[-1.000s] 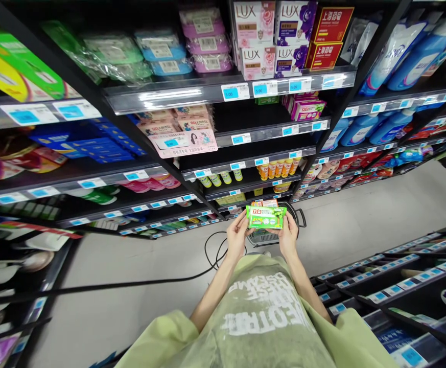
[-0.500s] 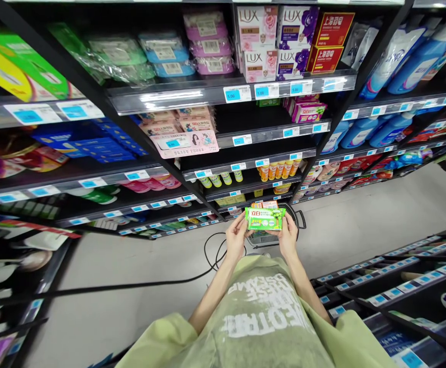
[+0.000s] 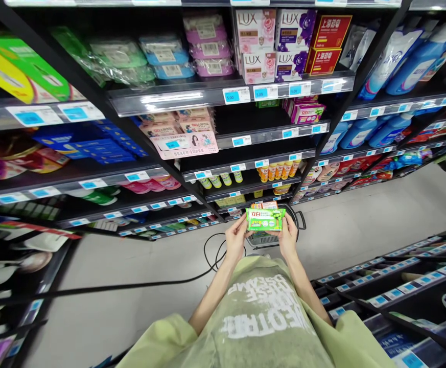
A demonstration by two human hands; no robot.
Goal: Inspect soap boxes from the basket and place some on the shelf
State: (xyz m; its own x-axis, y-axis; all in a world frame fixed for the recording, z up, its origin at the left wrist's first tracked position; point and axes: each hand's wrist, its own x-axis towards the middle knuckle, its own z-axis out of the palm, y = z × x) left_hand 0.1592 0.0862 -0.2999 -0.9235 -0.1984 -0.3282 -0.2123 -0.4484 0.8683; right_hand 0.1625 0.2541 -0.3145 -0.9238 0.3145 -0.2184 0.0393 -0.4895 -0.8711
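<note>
A green and white wrapped pack of laundry soap [image 3: 265, 220] is held up level in front of my body, its printed face towards me. My left hand [image 3: 236, 236] pinches its left end, and my right hand [image 3: 288, 235] grips the right end. Below and behind the pack, a grey shopping basket [image 3: 260, 240] with a black handle [image 3: 302, 220] stands on the floor. The pack and my hands hide much of it. An orange and white package [image 3: 264, 205] shows just beyond the soap's top edge.
Shelves face me with LUX soap boxes [image 3: 259, 46], purple soap packs [image 3: 305, 112], orange bottles [image 3: 280, 170] and blue detergent bottles [image 3: 418, 61]. A black cable [image 3: 131, 286] crosses the floor [image 3: 103, 322] at left. Another shelf rack [image 3: 391, 281] stands close on the right.
Almost nothing differs. Both hands keep hold of the soap pack in nearly the same place, and the view has shifted very slightly.
</note>
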